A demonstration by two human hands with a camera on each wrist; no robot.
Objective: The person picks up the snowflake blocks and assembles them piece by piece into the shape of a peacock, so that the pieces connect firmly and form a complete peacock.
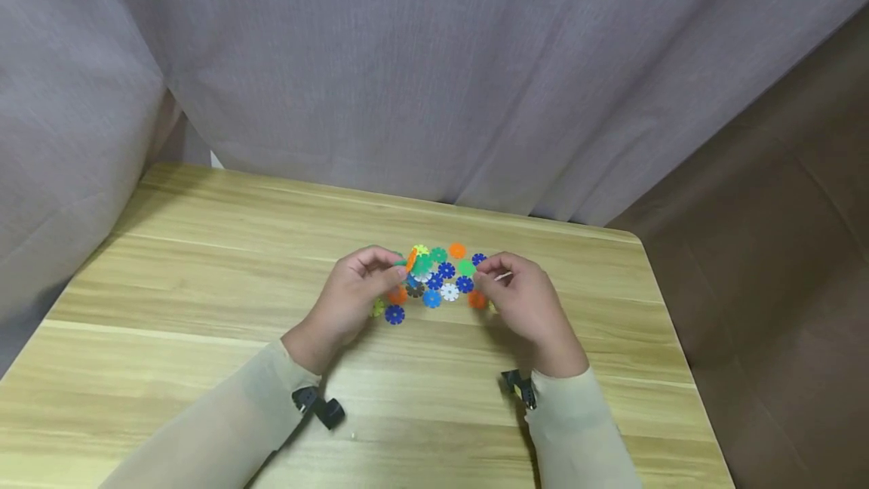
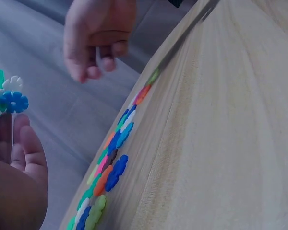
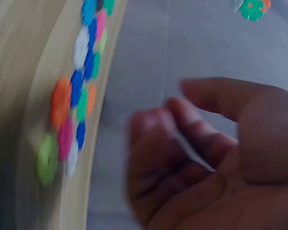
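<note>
pinching a small cluster of joined discs just above centre of the head view, the left hand curls round it; the right hand pinches a white disc edge-on, beside the scattered pile of discs on the table.

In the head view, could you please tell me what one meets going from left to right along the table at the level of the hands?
Bare wooden table → left hand, holding a few joined pieces → loose pile of coloured plastic discs → right hand, holding a thin white piece → brown floor beyond the table's edge.
</note>
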